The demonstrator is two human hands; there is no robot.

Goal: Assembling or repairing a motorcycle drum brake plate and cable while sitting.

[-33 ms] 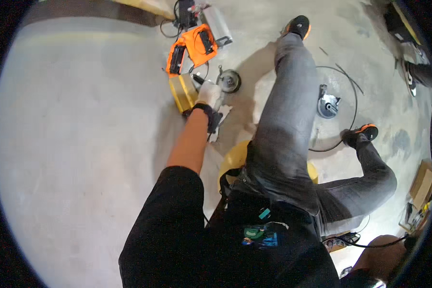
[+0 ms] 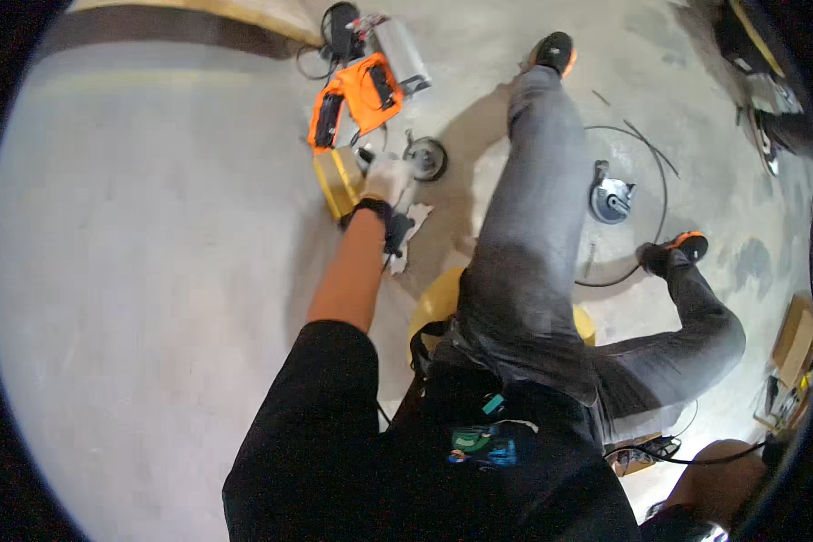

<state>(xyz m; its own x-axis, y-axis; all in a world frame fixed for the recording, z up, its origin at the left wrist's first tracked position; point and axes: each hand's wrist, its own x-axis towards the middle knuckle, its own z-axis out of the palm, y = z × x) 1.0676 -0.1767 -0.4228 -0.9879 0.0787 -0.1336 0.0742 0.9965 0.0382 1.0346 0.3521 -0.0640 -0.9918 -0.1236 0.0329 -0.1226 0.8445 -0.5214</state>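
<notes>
Here's the left hand (image 2: 388,178), in a pale glove, low over the floor (image 2: 154,271) above the centre of the frame, a black band (image 2: 375,210) around its wrist. The fingers are blurred and bunched, so I can't tell whether they pinch anything; a dark slim piece (image 2: 366,155) pokes up right beside them. The right hand is out of view, its state impossible to tell. And there's the round metal part (image 2: 427,160), lying on the floor at upper centre, just right of the glove. Hard by on the left sits a yellow-striped box (image 2: 336,183), and above it an orange case (image 2: 370,95) with black pieces in it, a silvery box (image 2: 402,56) near its upper right. A ragged white sheet (image 2: 413,237) lies just below the glove. Over to the right of centre, past the grey-trousered leg (image 2: 537,199), a second metal part (image 2: 612,200) lies inside the curve of a black cable (image 2: 664,208). Far upper right, another person's shoe (image 2: 768,149) shows near the rim.
</notes>
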